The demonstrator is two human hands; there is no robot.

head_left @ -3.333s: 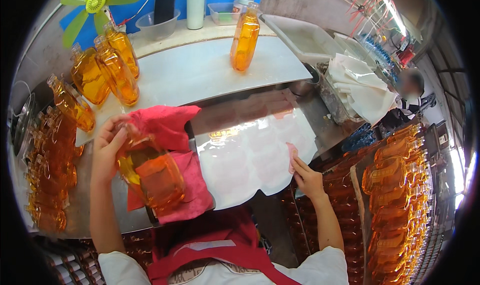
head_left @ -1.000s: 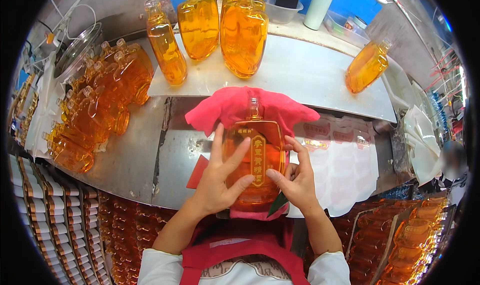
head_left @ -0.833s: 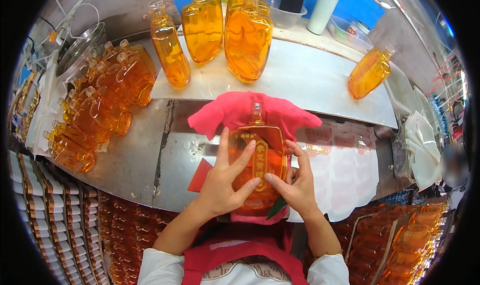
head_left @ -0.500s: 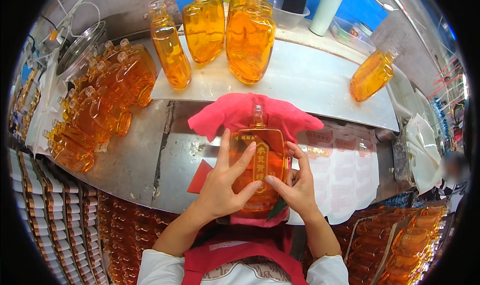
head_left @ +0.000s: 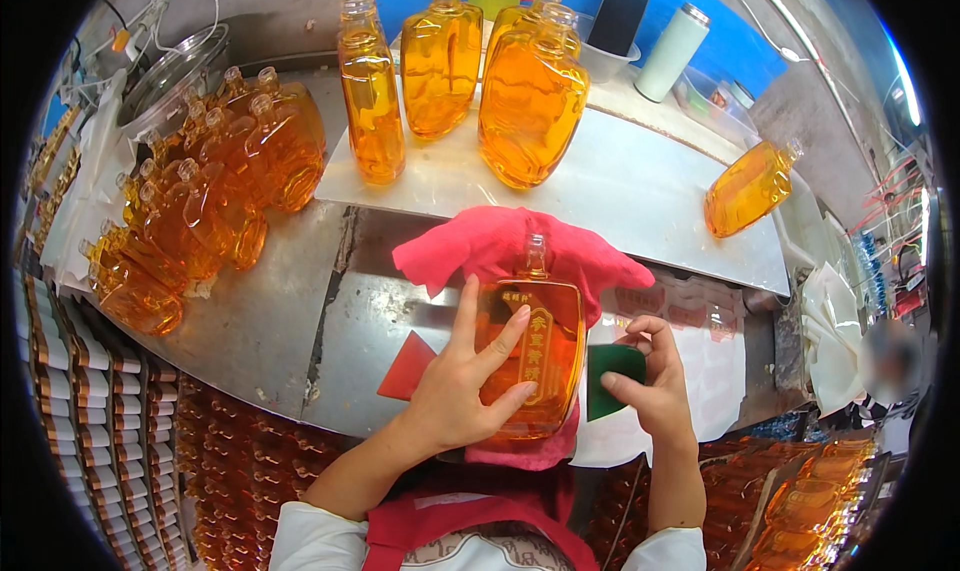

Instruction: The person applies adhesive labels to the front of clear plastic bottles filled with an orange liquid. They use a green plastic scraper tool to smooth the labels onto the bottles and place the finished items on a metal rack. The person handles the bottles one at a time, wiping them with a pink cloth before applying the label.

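Observation:
A flat-sided amber glass bottle [head_left: 560, 371] with gold lettering lies in front of me, its neck pointing away, on a pink cloth [head_left: 450, 249]. Across its left side rests my left hand [head_left: 450, 381], fingers spread flat on the glass and lettering. My right hand [head_left: 662, 386] is off the bottle, to its right. Between thumb and fingers it pinches a thin dark green flat scraper [head_left: 603, 396]. A red flat triangular piece [head_left: 403, 366] shows on the metal table beside my left hand.
Several amber bottles [head_left: 530, 111] stand on the raised metal shelf [head_left: 640, 186]; another bottle [head_left: 745, 191] leans at its right. More bottles [head_left: 230, 161] crowd the table's left side. A white sheet of printed transfers [head_left: 700, 371] lies right. Racked bottles [head_left: 250, 471] fill the space below.
My right hand has left the bottle and moved right, and the green scraper now shows in it. My left hand stays on the bottle. The whole view has shifted slightly.

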